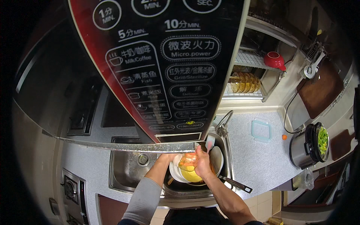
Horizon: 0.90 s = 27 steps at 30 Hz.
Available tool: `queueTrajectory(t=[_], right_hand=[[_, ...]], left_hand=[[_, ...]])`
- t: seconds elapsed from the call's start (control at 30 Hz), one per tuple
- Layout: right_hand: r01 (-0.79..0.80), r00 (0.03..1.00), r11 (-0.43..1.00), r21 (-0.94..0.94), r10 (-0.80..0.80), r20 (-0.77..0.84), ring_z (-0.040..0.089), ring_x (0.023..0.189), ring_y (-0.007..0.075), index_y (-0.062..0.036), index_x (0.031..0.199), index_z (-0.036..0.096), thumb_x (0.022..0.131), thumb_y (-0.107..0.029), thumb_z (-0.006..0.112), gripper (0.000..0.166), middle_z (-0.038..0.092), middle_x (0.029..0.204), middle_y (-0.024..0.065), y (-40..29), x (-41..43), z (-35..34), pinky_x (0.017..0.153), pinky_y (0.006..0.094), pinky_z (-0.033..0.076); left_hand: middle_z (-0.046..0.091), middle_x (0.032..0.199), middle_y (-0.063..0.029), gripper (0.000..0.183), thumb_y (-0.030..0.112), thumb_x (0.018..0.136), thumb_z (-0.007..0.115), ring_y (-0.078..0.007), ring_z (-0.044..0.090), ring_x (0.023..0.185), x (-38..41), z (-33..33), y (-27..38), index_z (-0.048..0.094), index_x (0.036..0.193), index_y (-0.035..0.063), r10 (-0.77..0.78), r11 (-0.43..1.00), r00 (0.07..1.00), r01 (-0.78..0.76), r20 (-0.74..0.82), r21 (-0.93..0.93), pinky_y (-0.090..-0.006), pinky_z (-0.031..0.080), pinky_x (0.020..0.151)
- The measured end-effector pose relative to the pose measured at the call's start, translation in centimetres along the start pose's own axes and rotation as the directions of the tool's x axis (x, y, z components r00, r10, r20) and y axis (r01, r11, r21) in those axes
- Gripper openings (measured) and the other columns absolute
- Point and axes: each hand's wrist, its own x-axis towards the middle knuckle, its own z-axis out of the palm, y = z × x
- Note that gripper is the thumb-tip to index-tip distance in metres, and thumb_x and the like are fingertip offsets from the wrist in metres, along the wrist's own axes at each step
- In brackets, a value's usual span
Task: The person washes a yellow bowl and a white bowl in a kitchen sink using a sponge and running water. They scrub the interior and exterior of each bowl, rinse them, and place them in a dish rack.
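My right hand (203,164) grips the right side of an orange-tinted, see-through vessel (188,161) over the right sink basin (185,194). At its other side is my left hand (169,158), its fingers largely hidden by the microwave's lower edge and glare. Below the vessel are a yellow round dish (191,176) and a white bowl (175,173). Another pale bowl (217,159) leans at the basin's right wall, beside a spatula with a pale blade (210,142). A dark pan handle (237,184) sticks out over the sink's right rim.
A microwave control panel (194,84) hangs close overhead and blocks much of the view. The left basin (126,171) has a drain strainer. Behind the sink rises a faucet (223,126). On the right counter are a clear lid (261,130), an orange piece (284,137) and an electric cooker (302,150).
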Motion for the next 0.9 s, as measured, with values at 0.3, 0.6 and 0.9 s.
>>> queueTrajectory(t=[0.3, 0.6, 0.9], right_hand=[[0.091, 0.957, 0.855, 0.510, 0.067, -0.282, 0.061, 0.076, 0.0232, -0.0009, 0.101, 0.053, 0.101, -0.035, 0.027, 0.043, 0.062, 0.091, 0.0117, 3.0, 2.6, -3.0, 0.073, 0.0344, 0.054], [0.249, 0.913, 0.925, -0.287, -0.323, -0.250, 0.051, 0.072, 0.0119, -0.0004, 0.088, 0.060, 0.099, -0.031, 0.041, 0.038, 0.058, 0.077, 0.0059, 5.4, 2.0, -0.9, 0.065, 0.0268, 0.044], [0.163, 0.964, 0.967, 0.197, -0.113, -0.239, 0.064, 0.071, 0.0205, -0.0036, 0.095, 0.054, 0.096, -0.035, 0.048, 0.032, 0.063, 0.084, 0.0094, 1.9, -0.5, -1.1, 0.060, 0.0321, 0.054]], left_hand=[[0.059, 0.110, -0.0178, 0.043, 0.031, 0.096, 0.037, -0.0325, 0.054, 0.105, -6.7, 7.9, 1.2, 0.055, 0.118, -0.0009, 0.408, 0.693, 0.831, -0.012, -0.379, 0.721, -0.0383, 0.038, 0.095], [0.047, 0.123, -0.0277, 0.042, 0.026, 0.095, 0.035, -0.0442, 0.043, 0.115, -8.8, 12.8, 5.0, 0.046, 0.125, -0.0004, 0.500, 0.336, 0.851, -0.021, -0.160, 0.942, -0.0448, 0.033, 0.100], [0.058, 0.112, -0.0102, 0.049, 0.045, 0.092, 0.049, -0.0211, 0.055, 0.104, -4.5, 5.9, 0.9, 0.053, 0.120, 0.0046, 0.069, 0.995, 0.953, -0.044, -0.294, 0.091, -0.0324, 0.044, 0.089]])
